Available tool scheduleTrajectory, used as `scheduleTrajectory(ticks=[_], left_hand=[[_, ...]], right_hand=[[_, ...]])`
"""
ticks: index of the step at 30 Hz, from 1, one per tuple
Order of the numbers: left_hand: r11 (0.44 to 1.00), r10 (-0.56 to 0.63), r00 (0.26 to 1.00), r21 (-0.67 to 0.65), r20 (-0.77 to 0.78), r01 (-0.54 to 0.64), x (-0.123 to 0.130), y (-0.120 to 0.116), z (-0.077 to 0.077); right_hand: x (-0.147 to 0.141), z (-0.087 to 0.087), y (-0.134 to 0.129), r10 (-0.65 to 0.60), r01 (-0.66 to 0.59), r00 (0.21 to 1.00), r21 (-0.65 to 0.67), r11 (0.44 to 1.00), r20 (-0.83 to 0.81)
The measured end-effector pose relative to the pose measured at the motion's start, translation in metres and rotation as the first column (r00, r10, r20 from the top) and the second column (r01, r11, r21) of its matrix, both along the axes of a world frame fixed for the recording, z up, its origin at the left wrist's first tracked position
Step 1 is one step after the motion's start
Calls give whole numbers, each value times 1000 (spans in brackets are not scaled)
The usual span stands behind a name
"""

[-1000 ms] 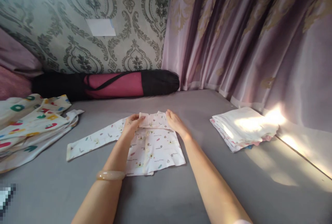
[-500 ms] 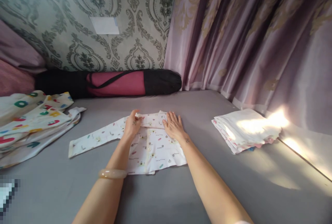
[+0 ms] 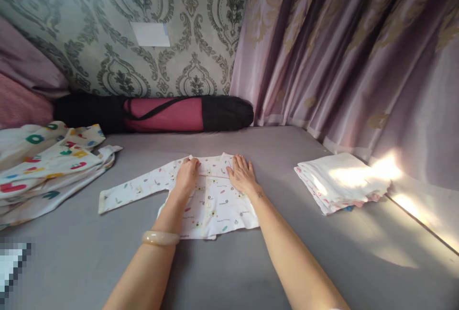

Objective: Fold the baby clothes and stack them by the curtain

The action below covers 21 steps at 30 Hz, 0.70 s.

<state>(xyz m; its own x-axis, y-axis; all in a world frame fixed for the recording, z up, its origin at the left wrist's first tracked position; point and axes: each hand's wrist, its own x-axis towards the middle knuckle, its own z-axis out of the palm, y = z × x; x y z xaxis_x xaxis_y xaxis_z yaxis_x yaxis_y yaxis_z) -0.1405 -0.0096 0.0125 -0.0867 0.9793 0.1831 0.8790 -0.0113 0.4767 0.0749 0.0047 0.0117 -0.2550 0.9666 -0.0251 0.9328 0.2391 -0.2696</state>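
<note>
A small white baby shirt (image 3: 222, 209) with a scattered print and a buttoned front lies flat before me. One sleeve (image 3: 134, 188) stretches out to the left, while the other is folded across the chest below the neckline. My left hand (image 3: 187, 173) is closed, its curled fingers pinching the fabric near the neck; the fingertips are partly hidden. Flat on the shirt's right shoulder rests my right hand (image 3: 243, 174), open with fingers slightly spread. My left forearm covers part of the shirt's left side.
A folded stack of white clothes (image 3: 342, 181) sits at the right in sunlight. Crumpled printed clothing (image 3: 53, 166) lies at the left. A long black and pink bag (image 3: 165, 115) runs along the wall. Purple curtains (image 3: 322, 51) hang at the right above the grey sheet (image 3: 229, 276).
My left hand has lowered and its raised fingers have curled in on the fabric near the neck. The right hand stays flat in place. The view has shifted slightly.
</note>
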Motion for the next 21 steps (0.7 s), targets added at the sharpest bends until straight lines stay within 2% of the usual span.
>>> scheduleTrajectory(ticks=[4, 7, 10, 13, 16, 19, 21], left_hand=[[995, 53, 992, -83, -115, -63, 7, -6, 7], [993, 73, 973, -71, -217, -91, 8, -9, 13], [998, 43, 961, -24, -273, -51, 10, -9, 17], [996, -44, 955, 56, -293, 63, 19, -7, 18], [983, -144, 946, 72, -289, 172, 33, -6, 17], [986, -158, 947, 4, -280, 165, 43, -8, 12], [988, -153, 949, -45, -275, 146, 43, -9, 7]], right_hand=[[-1, 0, 0, 1, -1, 1000, -1, 1000, 3], [0, 1, 0, -1, 1, 1000, -15, 1000, 13], [2, 5, 0, 8, -7, 1000, -54, 999, 17], [-1, 14, -2, 34, -33, 999, -22, 999, 36], [-13, 21, -7, 149, -155, 986, 71, 985, 72], [-30, 21, -12, 324, -330, 943, 85, 940, 77], [-38, 16, -14, 390, -395, 918, 83, 915, 76]])
